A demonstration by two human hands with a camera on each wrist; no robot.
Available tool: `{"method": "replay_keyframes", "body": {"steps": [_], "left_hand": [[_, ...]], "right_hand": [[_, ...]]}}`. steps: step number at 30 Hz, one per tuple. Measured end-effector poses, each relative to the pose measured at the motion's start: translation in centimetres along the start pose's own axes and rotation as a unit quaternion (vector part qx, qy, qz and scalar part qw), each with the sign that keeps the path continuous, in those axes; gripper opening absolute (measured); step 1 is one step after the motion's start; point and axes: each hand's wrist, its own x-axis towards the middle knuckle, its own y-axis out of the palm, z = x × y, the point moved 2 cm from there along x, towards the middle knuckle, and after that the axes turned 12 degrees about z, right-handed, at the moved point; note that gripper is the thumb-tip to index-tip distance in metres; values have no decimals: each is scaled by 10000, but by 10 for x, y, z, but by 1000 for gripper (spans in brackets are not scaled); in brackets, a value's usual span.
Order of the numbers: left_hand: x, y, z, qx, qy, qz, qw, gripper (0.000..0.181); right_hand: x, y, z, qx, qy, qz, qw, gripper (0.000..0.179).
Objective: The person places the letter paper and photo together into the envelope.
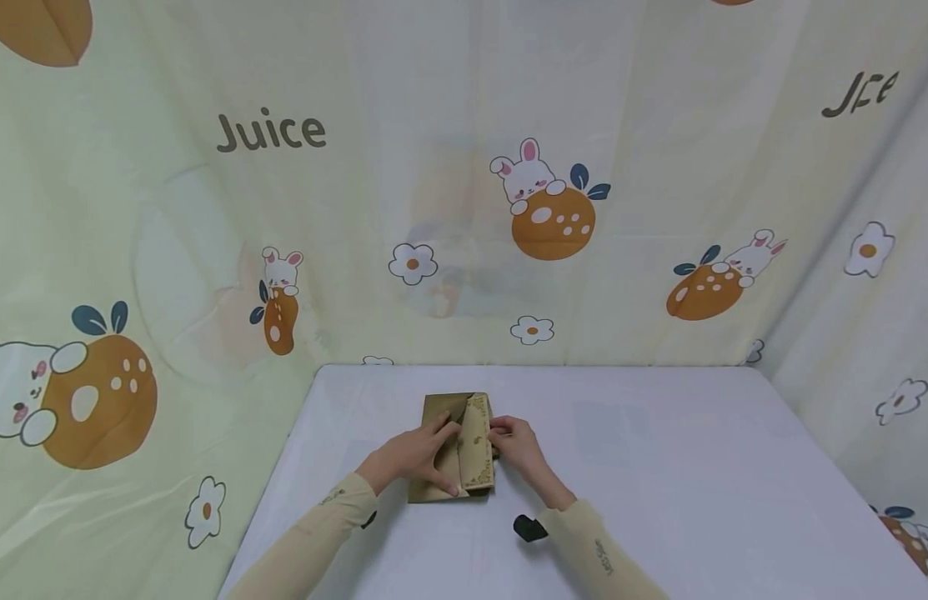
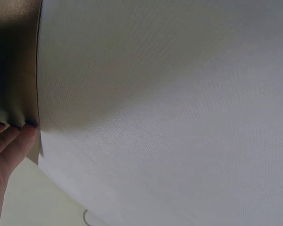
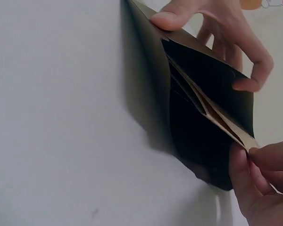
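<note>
A gold envelope (image 1: 417, 490) lies on the table, its dark inside showing in the right wrist view. A folded card (image 1: 477, 442), pale gold with ornate patterned borders, sits partly within the envelope's mouth. My left hand (image 1: 422, 450) grips the envelope, thumb at the near end and a bent finger over the edge of the mouth (image 3: 207, 52). On the card's right edge, my right hand (image 1: 519, 446) pinches the card between thumb and finger, seen closely in the right wrist view. Only fingertips of the left hand (image 2: 12, 150) against the gold paper appear in the left wrist view.
The white-covered table (image 1: 659, 483) reaches to a printed curtain (image 1: 358, 192) at its back and sides. Black wrist-worn devices (image 1: 529, 528) show by the sleeves, close to the table surface.
</note>
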Motion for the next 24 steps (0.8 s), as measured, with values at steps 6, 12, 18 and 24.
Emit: {"method": "replay_keyframes", "body": {"steps": [6,12,18,24], "left_hand": [[-1,-1,0,31,20,-18,10000,104],[-3,-2,-1,25,-13,13,10000,104],[-3,-2,0,103,-1,11,9999,105],[-2,-2,0,183,101,-68,9998,107]], "right_hand": [[4,9,1,-37,-89,90,9999,29],[7,17,3,-83,-264,122,9995,32],[8,24,7,-152,-329,316,9988,33],[9,32,7,-101,-327,463,9983,33]]}}
